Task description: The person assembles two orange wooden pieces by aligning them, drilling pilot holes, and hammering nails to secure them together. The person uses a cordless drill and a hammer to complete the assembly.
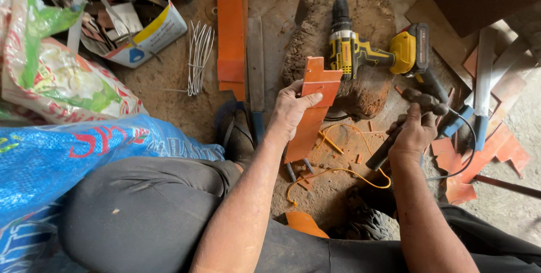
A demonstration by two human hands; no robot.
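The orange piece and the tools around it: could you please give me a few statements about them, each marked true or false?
1. The left hand holds the orange piece. True.
2. The right hand is empty. False: it grips a dark-handled tool.
3. The yellow drill lies on the rough block. True.
4. The wire bundle rests on the drill. False: it lies on the ground, left of the orange strip.

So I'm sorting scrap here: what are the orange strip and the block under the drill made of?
Orange strip: probably thin painted sheet metal, flat, with crisp cut edges. Block: looks like rough, pitted wood or stone, brown and dusty.
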